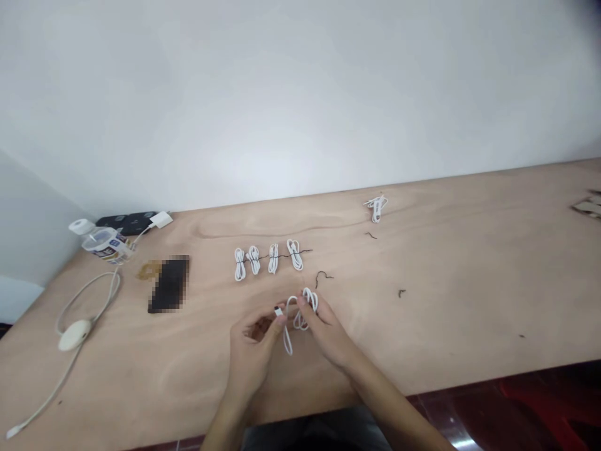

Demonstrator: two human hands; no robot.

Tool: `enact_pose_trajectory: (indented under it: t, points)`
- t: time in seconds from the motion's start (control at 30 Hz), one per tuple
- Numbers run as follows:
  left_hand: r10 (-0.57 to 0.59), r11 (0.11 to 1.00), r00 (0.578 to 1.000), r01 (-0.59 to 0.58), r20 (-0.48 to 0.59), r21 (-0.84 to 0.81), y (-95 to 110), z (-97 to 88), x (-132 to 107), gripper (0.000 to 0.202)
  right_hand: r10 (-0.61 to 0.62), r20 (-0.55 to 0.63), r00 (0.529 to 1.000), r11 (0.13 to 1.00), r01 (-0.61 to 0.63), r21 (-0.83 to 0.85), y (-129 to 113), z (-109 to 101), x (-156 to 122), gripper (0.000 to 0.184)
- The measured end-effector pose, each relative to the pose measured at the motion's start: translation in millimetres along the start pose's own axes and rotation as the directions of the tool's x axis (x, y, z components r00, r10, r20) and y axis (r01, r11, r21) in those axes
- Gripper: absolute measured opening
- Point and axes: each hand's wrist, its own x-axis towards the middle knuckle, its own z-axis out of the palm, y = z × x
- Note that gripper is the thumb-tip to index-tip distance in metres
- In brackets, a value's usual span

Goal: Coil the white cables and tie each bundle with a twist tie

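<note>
Close to the table's front edge, both my hands are on one white charging cable [300, 318]. My left hand [256, 341] pinches its plug end between thumb and fingers, the connector tip pointing up. In my right hand [326, 329] are the cable's loose coils, pressed under the thumb. A slack loop hangs between the two hands. Just beyond them lie several coiled white cables [273, 259] in a row, each bound round the middle with a dark twist tie. A loose black twist tie [323, 276] rests right behind my right hand.
Another white cable bundle [376, 208] lies near the wall, with small dark tie pieces [401, 292] around the table [469, 282]. At left are a pixelated dark rectangular object [169, 284], a plastic bottle [106, 243], black boxes [136, 222], a white adapter [161, 219] and a cord with an oval switch [75, 335].
</note>
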Motion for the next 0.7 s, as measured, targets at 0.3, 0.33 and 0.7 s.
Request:
enact_pose_trajectory:
  t: [0.3, 0.33, 0.7]
  points:
    - [0.101, 0.989, 0.991, -0.09, -0.09, 0.117, -9.4, 22.1, 5.7, 0.021, 0.165, 0.028, 0.986, 0.967, -0.167, 0.192, 12.1, 8.9, -5.1, 0.057]
    - [0.089, 0.991, 0.992, -0.079, -0.092, 0.108, -10.3, 21.9, 6.7, 0.021, 0.161, 0.054, 0.985, 0.966, -0.169, 0.197, 10.4, 7.0, -6.2, 0.058]
    - [0.106, 0.994, 0.985, -0.108, -0.133, -0.007, 3.0, 19.9, 18.3, 0.032, 0.05, 0.208, 0.977, 0.976, -0.092, 0.196, -13.9, -4.4, 1.6, 0.024]
